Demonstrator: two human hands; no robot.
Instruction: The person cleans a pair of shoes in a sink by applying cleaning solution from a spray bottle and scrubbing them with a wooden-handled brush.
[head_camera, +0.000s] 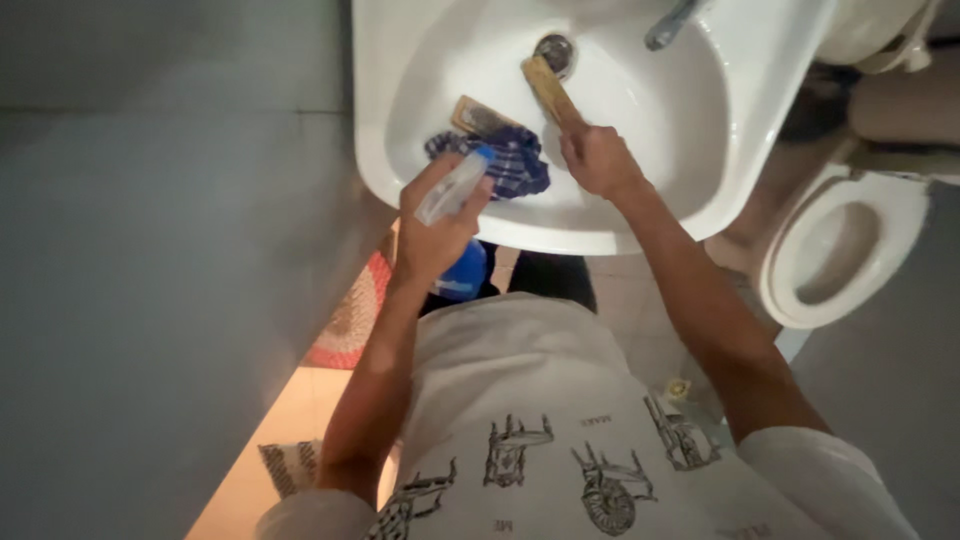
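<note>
One scrubbing brush (548, 88), tan and long, lies in the white sink (740, 120) pointing to 11 o'clock at the single drain (555, 50), gripped tight by the right hand (598, 160). The left hand (435, 235), at 9 o'clock from it, wraps one clear spray bottle (452, 188) with a blue base. One blue checked cloth (515, 165) sits between them. One toilet (840, 250) stands at 3 o'clock

Clear spray bottle (452, 187), blue base, near basin
</note>
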